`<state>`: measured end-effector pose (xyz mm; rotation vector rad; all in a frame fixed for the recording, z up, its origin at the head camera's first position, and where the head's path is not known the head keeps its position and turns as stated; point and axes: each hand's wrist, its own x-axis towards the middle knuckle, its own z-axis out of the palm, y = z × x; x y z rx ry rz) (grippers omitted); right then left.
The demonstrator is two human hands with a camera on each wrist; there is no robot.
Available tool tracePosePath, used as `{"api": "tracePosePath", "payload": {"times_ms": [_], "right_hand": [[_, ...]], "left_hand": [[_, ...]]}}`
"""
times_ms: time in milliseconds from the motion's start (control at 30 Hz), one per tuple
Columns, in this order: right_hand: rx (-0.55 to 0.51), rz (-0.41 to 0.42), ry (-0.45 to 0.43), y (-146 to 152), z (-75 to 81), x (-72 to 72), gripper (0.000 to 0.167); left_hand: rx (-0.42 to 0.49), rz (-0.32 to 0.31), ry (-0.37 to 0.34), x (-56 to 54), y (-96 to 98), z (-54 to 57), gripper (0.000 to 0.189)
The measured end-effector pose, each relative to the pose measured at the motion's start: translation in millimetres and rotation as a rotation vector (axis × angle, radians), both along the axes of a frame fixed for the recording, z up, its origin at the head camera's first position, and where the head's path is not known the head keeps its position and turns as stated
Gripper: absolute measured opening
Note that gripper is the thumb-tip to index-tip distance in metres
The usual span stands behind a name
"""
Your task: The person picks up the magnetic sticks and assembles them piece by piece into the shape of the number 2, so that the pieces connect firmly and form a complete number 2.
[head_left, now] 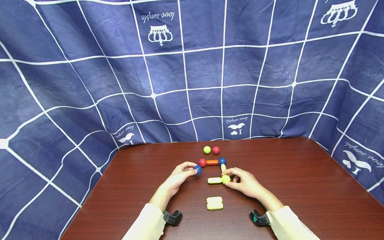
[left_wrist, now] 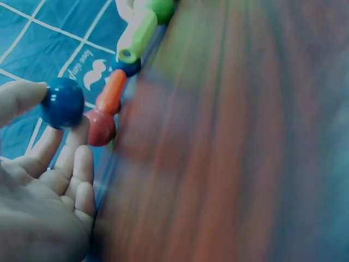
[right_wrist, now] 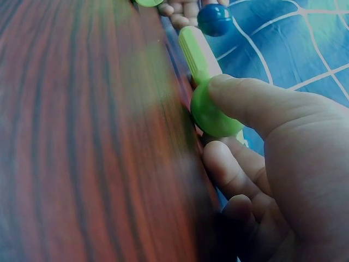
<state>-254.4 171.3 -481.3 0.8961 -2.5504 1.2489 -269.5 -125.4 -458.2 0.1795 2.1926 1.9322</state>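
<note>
My left hand pinches a blue ball between thumb and fingertips, apart from the joined pieces. With thumb and fingers my right hand holds a yellow-green ball at a corner of a chain on the table. From that ball one yellow rod points left, its far end free. A second yellow rod, partly hidden by my fingers, runs back to another blue ball. An orange rod links that one to a red ball. In the right wrist view my thumb presses the green-looking ball.
Behind the chain lie a loose yellow-green ball and a loose red ball. Two yellow rods lie side by side nearer the front. A blue curtain hangs at the far edge of the brown table.
</note>
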Motion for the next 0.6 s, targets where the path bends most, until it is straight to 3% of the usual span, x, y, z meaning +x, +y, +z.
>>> {"api": "tracePosePath", "payload": {"times_ms": [133,300,600], "right_hand": [[0.009,-0.007,-0.019,0.6,1.0,0.9,0.03],[0.02,-0.025,-0.027,-0.3,1.2,0.4,0.031],[0.026,-0.029,-0.045,-0.2,1.4,0.1,0.03]], "left_hand": [[-0.051,-0.035,0.061,6.8,1.9,-2.7,0.034],[-0.14,-0.035,0.152,10.2,4.5,-6.8,0.033],[-0.246,-0.115,0.231,13.1,3.6,-11.5,0.031]]}}
